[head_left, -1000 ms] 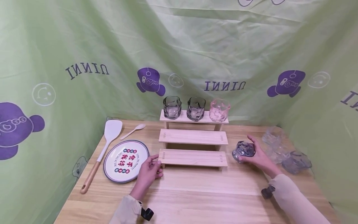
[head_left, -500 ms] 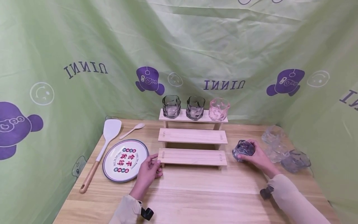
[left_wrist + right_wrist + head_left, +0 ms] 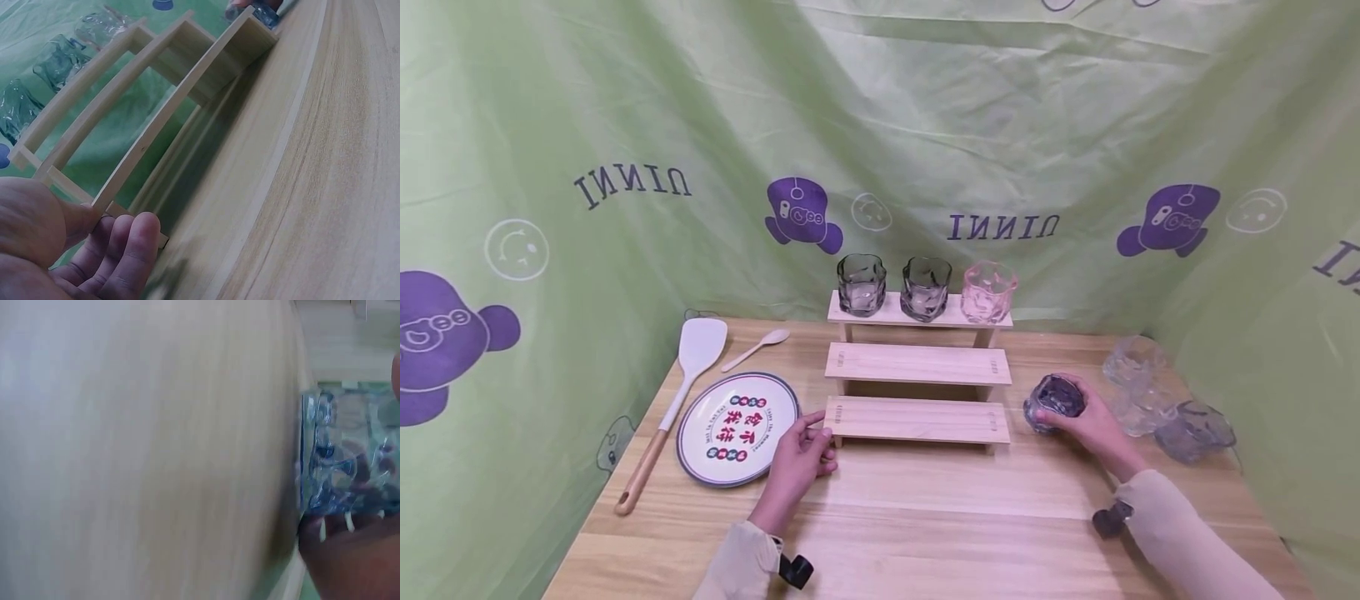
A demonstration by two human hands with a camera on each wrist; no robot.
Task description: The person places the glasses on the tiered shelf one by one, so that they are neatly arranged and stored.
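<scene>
My right hand (image 3: 1094, 421) grips a dark blue-grey glass (image 3: 1054, 403) with wavy sides, right of the wooden stand. In the right wrist view, that glass (image 3: 350, 450) sits between thumb and fingers, close to the tabletop; blur hides whether they touch. My left hand (image 3: 799, 462) pinches the lower left corner of the three-step wooden stand (image 3: 917, 419). Seen from the left wrist, the thumb of the left hand (image 3: 94, 244) is at the board's end and the other fingers curl below it. On the top step stand two dark grey glasses (image 3: 862, 287) and a pink one (image 3: 988, 293).
Several clear and bluish glasses (image 3: 1193, 432) cluster at the table's right. On the left lie a printed plate (image 3: 700, 433), a white spatula (image 3: 702, 346) with a wooden handle and a small spoon (image 3: 756, 350). Green cloth (image 3: 1000, 125) hangs behind and at both sides.
The right index finger, raised a second ago, has come down behind the blue-grey glass. That glass has barely shifted. My left hand stays at the stand's corner.
</scene>
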